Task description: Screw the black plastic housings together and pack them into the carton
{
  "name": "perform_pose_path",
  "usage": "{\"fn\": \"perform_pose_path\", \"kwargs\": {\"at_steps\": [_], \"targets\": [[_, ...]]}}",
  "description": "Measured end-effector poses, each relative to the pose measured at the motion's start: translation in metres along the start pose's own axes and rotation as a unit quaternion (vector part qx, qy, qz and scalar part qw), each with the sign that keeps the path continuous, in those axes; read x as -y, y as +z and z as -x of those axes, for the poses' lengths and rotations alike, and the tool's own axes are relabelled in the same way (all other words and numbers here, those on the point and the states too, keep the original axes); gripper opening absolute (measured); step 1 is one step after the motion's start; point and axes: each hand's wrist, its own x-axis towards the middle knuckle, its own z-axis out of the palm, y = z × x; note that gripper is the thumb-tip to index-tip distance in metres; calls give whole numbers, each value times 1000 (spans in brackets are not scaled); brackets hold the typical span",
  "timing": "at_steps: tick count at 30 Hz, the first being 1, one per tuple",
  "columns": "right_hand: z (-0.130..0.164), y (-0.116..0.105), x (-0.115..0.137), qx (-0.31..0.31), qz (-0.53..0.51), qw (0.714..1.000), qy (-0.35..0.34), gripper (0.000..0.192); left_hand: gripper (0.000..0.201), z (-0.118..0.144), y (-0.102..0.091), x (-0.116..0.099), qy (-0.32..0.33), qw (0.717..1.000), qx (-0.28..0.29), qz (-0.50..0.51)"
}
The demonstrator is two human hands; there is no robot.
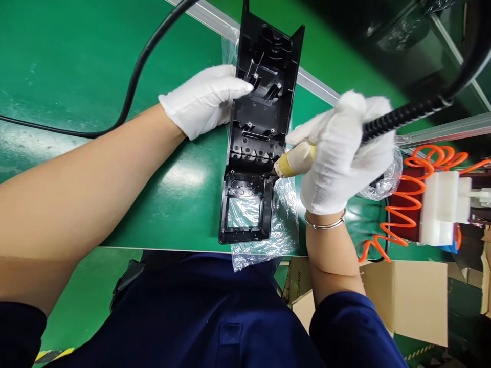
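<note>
Left hand point(205, 99), white glove, clamped on left side of the black plastic housing point(258, 133), fingers curled over its rim. Housing lies lengthwise on a clear plastic bag point(268, 240), near front edge of the green worktop point(76, 61), inside face up. Right hand point(341, 153), also gloved, fist closed round an electric screwdriver point(297, 161); bit tip touches housing's right edge approx. mid-length. Coiled black cable point(402, 115) runs off tool twd back right. Orange coiled hose point(418, 179) and cardboard box point(406, 301) at right.
</note>
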Motion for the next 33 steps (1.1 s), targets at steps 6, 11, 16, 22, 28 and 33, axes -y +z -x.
{"fn": "perform_pose_path", "kwargs": {"at_steps": [6, 11, 16, 22, 28, 33], "targets": [[1, -6, 4, 11, 47, 999, 15, 42, 13, 0, -1, 2, 1, 1000, -5, 0], [4, -1, 4, 19, 1, 1000, 12, 42, 12, -2, -2, 3, -6, 1000, -26, 6], [7, 5, 4, -5, 17, 1000, 10, 44, 14, -2, -1, 3, -11, 999, -32, 8], [10, 9, 4, -61, -66, 996, 15, 35, 12, -2, -3, 5, -8, 999, -32, 4], [12, 7, 0, -66, -30, 997, 24, 39, 14, -4, -5, 7, -1, 1000, -17, -13], [9, 7, 6, -65, -62, 996, 31, 37, 24, -5, -3, 7, -5, 999, -37, -1]]}}
